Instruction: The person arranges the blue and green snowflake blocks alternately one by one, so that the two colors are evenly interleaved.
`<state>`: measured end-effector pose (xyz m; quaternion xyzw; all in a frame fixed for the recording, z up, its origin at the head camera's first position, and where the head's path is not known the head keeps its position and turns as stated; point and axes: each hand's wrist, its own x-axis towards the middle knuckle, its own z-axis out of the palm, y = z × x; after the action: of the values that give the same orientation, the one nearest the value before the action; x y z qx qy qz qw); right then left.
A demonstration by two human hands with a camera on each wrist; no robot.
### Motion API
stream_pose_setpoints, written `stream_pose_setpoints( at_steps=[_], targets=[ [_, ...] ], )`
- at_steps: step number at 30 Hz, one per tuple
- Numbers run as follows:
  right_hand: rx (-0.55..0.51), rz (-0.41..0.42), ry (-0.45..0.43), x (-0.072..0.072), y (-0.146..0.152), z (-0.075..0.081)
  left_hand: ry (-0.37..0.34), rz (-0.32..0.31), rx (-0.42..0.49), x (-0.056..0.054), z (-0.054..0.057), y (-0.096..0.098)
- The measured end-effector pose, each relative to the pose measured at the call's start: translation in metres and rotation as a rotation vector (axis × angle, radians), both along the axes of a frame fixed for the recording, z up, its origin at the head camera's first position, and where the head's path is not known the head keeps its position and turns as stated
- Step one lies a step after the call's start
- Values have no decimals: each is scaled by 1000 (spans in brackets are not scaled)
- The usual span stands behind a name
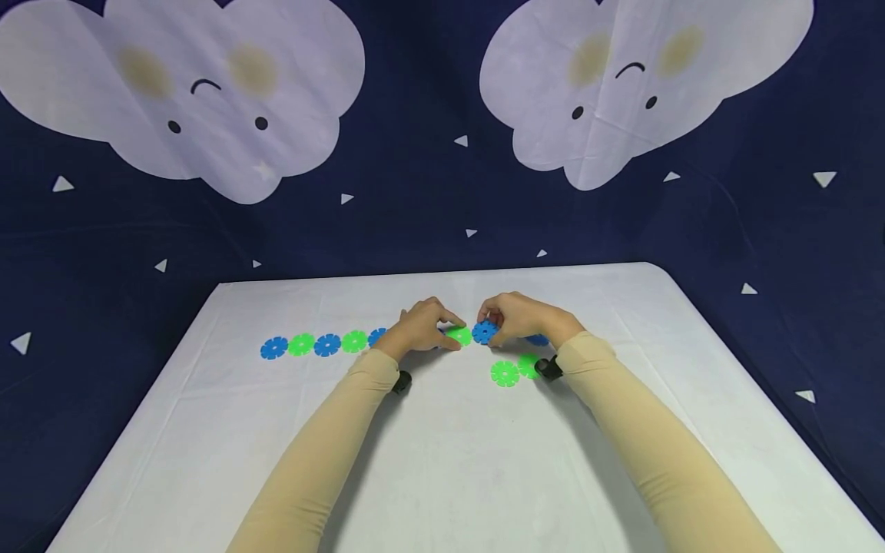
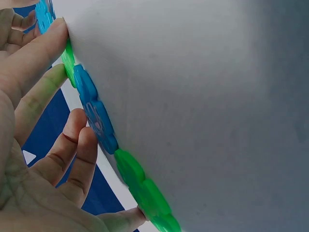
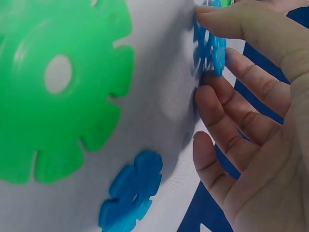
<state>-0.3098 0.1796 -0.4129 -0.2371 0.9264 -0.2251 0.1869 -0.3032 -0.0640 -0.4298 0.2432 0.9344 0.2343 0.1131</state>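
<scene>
A row of notched plastic discs, blue and green by turns, lies across the table, its left end a blue disc [image 1: 273, 348]. At the right end of the row, my left hand [image 1: 418, 326] holds a green disc [image 1: 459, 336] between thumb and forefinger. In the left wrist view its other fingers lie along the row, by a blue disc [image 2: 94, 111] and a green disc [image 2: 145, 191]. My right hand [image 1: 525, 316] pinches another blue disc [image 1: 485, 332], slightly tilted, right beside that green disc. Whether the two discs interlock, I cannot tell.
Two loose green discs, one nearer the middle [image 1: 505, 374] and one by the right wrist [image 1: 528, 365], lie in front of the right hand. A loose blue disc [image 1: 538, 339] is partly covered by that hand. The white table [image 1: 456, 461] meets a dark blue cloth [image 1: 408, 230] behind.
</scene>
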Motion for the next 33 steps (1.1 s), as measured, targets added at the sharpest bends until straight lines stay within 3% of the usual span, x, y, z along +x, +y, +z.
stream_pose_setpoints(
  at_steps=[33],
  targets=[
    [-1,-18,-23,2,0,-2,-6,-20,27,-4,-4,-2]
  ],
)
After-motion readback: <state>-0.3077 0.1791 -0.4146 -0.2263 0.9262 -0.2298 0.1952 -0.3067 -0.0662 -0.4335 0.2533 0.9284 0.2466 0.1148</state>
